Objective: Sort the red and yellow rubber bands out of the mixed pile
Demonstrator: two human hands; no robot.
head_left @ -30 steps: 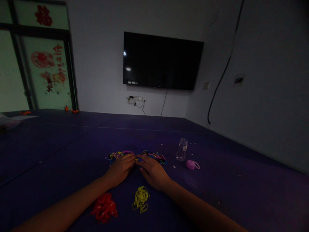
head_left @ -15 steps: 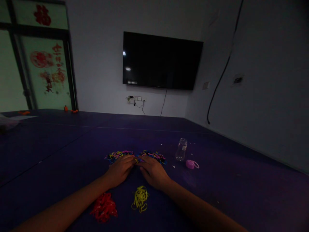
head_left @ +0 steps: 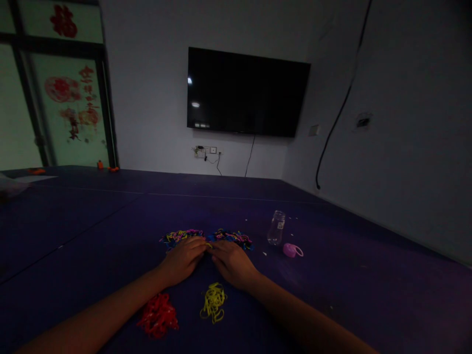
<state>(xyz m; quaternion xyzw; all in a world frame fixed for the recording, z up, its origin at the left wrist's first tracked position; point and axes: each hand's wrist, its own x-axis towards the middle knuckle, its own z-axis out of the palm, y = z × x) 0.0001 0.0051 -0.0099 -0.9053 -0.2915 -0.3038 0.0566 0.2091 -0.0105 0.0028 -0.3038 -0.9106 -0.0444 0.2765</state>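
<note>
My left hand (head_left: pixel 185 259) and my right hand (head_left: pixel 233 263) meet almost tip to tip over the mat, fingers drawn together. A yellow rubber band (head_left: pixel 209 245) shows between their fingertips, pinched from both sides as far as I can see. Just beyond my left hand lies a pile of mixed-colour rubber bands (head_left: pixel 180 237); a second mixed pile (head_left: pixel 236 238) lies beyond my right hand. My fingers hide the near parts of both. Closer to me, a heap of red rubber bands (head_left: pixel 158 317) rests by my left forearm, and a smaller heap of yellow ones (head_left: pixel 213 301) sits between my arms.
A clear bottle (head_left: pixel 276 228) stands uncapped to the right, with its pink looped cap (head_left: pixel 292 250) beside it. White scraps dot the purple mat (head_left: pixel 147 216). Orange items (head_left: pixel 113 169) and a pale plastic bag (head_left: pixel 11 186) lie far left. A television (head_left: pixel 247 93) hangs on the wall.
My right fingers have shifted slightly at the inner edge of the right-hand pile. Blue showed between the fingertips earlier; now a yellow band shows there. The heaps have stayed put.
</note>
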